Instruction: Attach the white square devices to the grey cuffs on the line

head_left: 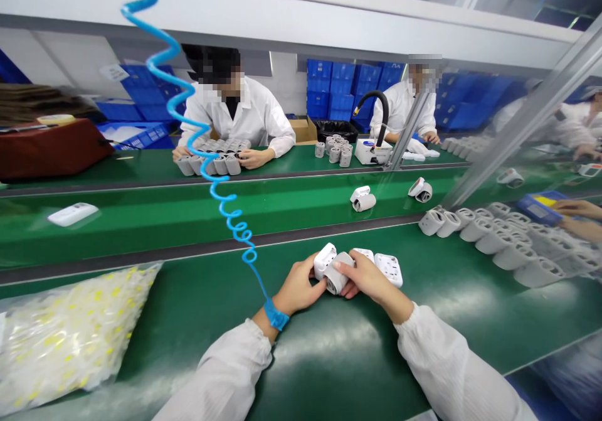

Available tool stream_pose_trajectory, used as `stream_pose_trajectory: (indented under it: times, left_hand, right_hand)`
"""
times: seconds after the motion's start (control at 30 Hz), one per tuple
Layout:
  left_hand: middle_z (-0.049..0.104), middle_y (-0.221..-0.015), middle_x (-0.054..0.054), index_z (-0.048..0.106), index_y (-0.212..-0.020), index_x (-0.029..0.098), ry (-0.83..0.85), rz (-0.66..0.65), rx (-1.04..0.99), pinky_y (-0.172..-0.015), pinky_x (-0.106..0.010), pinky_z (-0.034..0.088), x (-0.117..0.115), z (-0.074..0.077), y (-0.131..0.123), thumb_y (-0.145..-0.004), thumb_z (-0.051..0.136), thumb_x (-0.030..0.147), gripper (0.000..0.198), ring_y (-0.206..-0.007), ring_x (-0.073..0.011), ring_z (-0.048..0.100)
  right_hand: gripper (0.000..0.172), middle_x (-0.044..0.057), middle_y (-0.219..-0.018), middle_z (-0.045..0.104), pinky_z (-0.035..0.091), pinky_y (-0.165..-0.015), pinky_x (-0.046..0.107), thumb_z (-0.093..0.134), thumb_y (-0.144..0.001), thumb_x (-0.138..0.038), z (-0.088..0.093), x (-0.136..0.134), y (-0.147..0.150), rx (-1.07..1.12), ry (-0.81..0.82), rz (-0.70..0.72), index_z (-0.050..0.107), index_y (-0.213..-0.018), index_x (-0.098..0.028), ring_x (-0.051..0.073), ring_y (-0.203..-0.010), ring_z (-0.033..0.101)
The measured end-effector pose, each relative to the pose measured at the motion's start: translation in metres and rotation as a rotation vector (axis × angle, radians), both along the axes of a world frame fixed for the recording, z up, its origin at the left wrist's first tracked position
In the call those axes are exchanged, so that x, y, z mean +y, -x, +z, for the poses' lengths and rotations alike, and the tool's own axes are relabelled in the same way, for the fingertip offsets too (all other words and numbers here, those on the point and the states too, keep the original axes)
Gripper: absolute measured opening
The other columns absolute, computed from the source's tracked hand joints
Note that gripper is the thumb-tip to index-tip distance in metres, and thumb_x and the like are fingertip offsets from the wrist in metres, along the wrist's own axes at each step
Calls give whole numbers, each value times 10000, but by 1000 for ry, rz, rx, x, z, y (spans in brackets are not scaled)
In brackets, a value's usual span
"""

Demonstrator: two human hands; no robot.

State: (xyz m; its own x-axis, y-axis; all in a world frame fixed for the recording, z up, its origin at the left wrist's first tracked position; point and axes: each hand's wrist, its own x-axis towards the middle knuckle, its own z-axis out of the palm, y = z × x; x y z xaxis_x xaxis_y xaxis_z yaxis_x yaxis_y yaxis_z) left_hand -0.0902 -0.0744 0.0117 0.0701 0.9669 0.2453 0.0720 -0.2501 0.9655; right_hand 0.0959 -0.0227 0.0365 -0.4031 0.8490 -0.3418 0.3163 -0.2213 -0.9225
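My left hand is closed around a white plastic housing, which looks like the body of a wrist blood pressure monitor. Pressed against it is a rolled grey cuff, pinched in the fingers of my right hand. Whether the two parts are joined cannot be made out. Just beyond my right hand, a white shell lies with its holed inner side up, and another white piece beside it is partly hidden. A blue wrist strap circles my left wrist.
A coiled blue cord hangs from above to the strap. At left lies a clear bag of small white-and-yellow parts. Many grey cuffs stand at right. Monitors ride the green belt. Co-workers sit opposite.
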Motion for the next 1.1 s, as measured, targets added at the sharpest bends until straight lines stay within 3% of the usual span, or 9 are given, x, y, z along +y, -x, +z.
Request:
stream_pose_trajectory:
  times: [0.13, 0.23, 0.37, 0.43, 0.5, 0.63, 0.83, 0.97, 1.1]
  left_hand:
    - [755, -949, -77, 729, -1108, 209, 70, 135, -64, -791, -350, 558, 4, -5, -1, -649, 746, 103, 471, -837, -265, 701]
    - [745, -956, -80, 713, -1042, 196, 138, 125, -201, -820, -369, 559, 8, -2, -1, -609, 811, 136, 448, -868, -267, 703]
    - [713, -1001, -71, 622, -1066, 220, 363, -69, -618, -777, -461, 593, 7, 10, 3, -606, 871, 253, 524, -865, -289, 716]
    - [700, -1038, -81, 586, -1101, 234, 480, -197, -738, -728, -493, 605, 3, 15, 3, -661, 850, 310, 519, -864, -309, 722]
    - [687, -1102, -105, 573, -1103, 232, 526, -272, -767, -712, -491, 611, -1, 18, 2, -675, 845, 311, 514, -904, -334, 720]
    - [673, -1150, -122, 573, -1063, 221, 516, -272, -741, -703, -473, 613, -3, 18, 0, -623, 880, 276, 539, -937, -349, 706]
    - [704, -1017, -70, 628, -1054, 193, 413, -153, -588, -687, -257, 557, 1, 6, -6, -538, 914, 169, 591, -830, -193, 680]
    - [714, -1077, -92, 635, -1078, 184, 314, -58, -448, -780, -273, 556, -5, -2, -13, -532, 905, 141, 610, -932, -220, 693]
    - [737, -1029, -106, 633, -1111, 164, 336, -98, -219, -795, -320, 581, -29, -4, -10, -665, 818, 149, 482, -911, -237, 721]
  right_hand:
    - [464, 11, -543, 646, 454, -321, 262, 680, -805, -635, -3, -8, 5, -126, -139, 7, 464, -883, -231, 212, -411, 635]
    - [412, -9, -534, 631, 388, -308, 221, 652, -832, -599, 3, -8, 2, -163, -215, 61, 465, -846, -231, 173, -376, 598]
    - [379, -20, -543, 606, 381, -358, 200, 556, -890, -578, 17, -1, -11, 47, -280, -1, 491, -781, -220, 130, -407, 571]
    - [306, 15, -739, 672, 471, -447, 224, 624, -862, -511, 21, 0, -15, 231, -315, -33, 572, -908, -212, 147, -570, 640]
    - [345, 57, -994, 691, 551, -590, 266, 714, -804, -394, 22, -1, -15, 369, -298, 26, 603, -1084, -226, 186, -810, 684]
    - [444, 71, -1130, 679, 573, -731, 303, 715, -780, -227, 19, -5, -11, 405, -250, 152, 602, -1208, -254, 230, -1053, 645]
    - [623, 74, -1158, 692, 554, -639, 273, 742, -705, -151, 11, 3, -21, 319, -144, 285, 565, -1292, -263, 222, -907, 700]
    - [645, 78, -1210, 685, 576, -777, 339, 706, -777, -191, 5, 2, -31, 296, -156, 351, 506, -1385, -274, 221, -929, 718]
    - [684, 115, -1306, 633, 574, -880, 390, 711, -810, -204, 1, -13, -36, 202, -286, 525, 461, -1445, -248, 254, -1064, 684]
